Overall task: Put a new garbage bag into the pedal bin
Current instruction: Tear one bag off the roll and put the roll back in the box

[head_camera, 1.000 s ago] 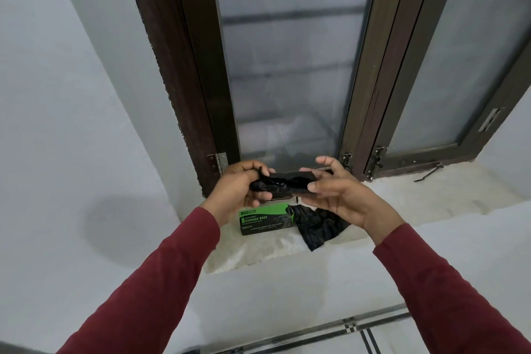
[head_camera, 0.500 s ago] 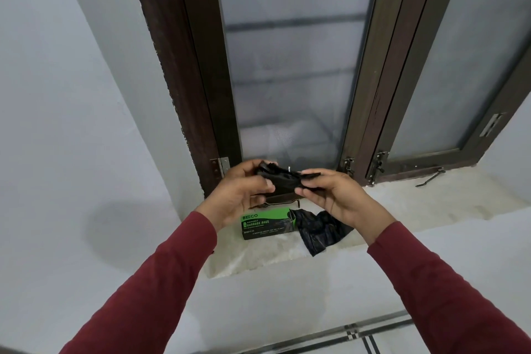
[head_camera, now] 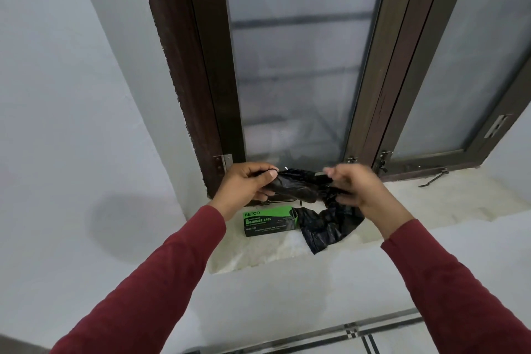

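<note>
A black garbage bag (head_camera: pixel 301 185) is stretched between my two hands above the window sill. My left hand (head_camera: pixel 247 184) pinches its left end. At the right end, my right hand (head_camera: pixel 353 185) grips the bag. More black bag plastic (head_camera: pixel 324 227) trails down from my right hand onto the sill, next to the open end of a green and black garbage bag box (head_camera: pixel 268 221). The pedal bin is not in view.
The box lies on a pale stone window sill (head_camera: pixel 431 204) below a dark brown window frame (head_camera: pixel 201 72) with frosted panes. A metal window stay (head_camera: pixel 434 178) rests on the sill at the right. White walls flank the window; tiled floor (head_camera: pixel 373 339) shows at the bottom.
My hands have moved apart, and the bundled bag between them has opened out into a longer strip. More plastic now hangs from my right hand.
</note>
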The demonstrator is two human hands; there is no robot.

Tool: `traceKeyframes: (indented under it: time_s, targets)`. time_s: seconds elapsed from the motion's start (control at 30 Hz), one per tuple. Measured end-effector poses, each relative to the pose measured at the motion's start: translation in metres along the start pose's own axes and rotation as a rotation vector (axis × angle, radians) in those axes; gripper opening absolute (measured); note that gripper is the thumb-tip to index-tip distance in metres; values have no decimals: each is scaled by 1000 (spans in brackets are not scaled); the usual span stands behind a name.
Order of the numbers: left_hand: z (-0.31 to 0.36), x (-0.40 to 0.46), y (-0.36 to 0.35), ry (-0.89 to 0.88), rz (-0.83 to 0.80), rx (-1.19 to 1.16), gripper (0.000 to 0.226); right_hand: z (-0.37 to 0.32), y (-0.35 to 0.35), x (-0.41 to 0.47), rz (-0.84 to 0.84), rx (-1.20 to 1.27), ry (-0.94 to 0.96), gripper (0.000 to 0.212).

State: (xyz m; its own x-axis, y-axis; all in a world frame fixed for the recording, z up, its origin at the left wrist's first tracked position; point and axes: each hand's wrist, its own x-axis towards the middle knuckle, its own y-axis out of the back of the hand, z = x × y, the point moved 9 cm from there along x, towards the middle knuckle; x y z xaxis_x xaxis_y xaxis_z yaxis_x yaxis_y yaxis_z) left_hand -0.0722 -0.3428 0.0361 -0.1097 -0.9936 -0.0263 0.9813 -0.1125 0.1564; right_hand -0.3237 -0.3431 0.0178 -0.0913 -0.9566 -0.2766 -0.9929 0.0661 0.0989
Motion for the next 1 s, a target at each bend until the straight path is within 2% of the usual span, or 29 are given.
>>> traceKeyframes:
  time_s: [0.03,0.07,0.1,0.17,0.2,0.27,0.33,0.43,0.5,0.57,0.6,0.63,0.7,0.77,0.87,1.0]
  targets:
    - [-2,2,-3,8,-25,18,10,-22,-3,0,20,-102,171,7]
    - [-2,4,-7,5,-53,46,9,-38,-16,-1,-46,-236,312,28]
    - [-1,6,-12,-3,-79,76,9,-42,-36,-3,-182,-381,383,51]
    - [1,9,-20,-15,-110,113,10,-34,-71,-7,-407,-612,376,86]
    - [2,12,-22,-8,-113,116,11,-28,-82,-10,-465,-670,379,91]
    - [-2,17,-21,44,-96,106,13,-19,-87,-13,-433,-687,444,70]
    - [-12,21,-20,137,-73,77,17,-12,-82,-16,-320,-637,530,47]
    - [-35,28,-26,240,-28,93,22,0,-68,-21,-132,-590,556,40]
    - [-51,34,-25,250,42,192,24,16,-57,-15,-51,-530,432,38]
    - [-60,41,-25,169,59,438,19,37,-42,-10,-1,-329,220,28]
    - [-64,41,-31,124,-12,570,17,48,-34,-9,25,-213,109,26]
    - [-70,41,-42,85,-114,715,26,59,-28,-8,41,-101,3,26]
    - [-86,37,-59,38,-297,1004,57,80,-24,-9,30,67,-178,29]
    - [-97,32,-70,16,-398,1200,76,92,-27,-8,-15,176,-307,30]
    - [-97,31,-77,-83,-418,1281,74,93,-30,-13,-118,289,-415,31]
    - [-85,29,-62,-118,-382,1162,65,79,-29,-10,-172,376,-404,21]
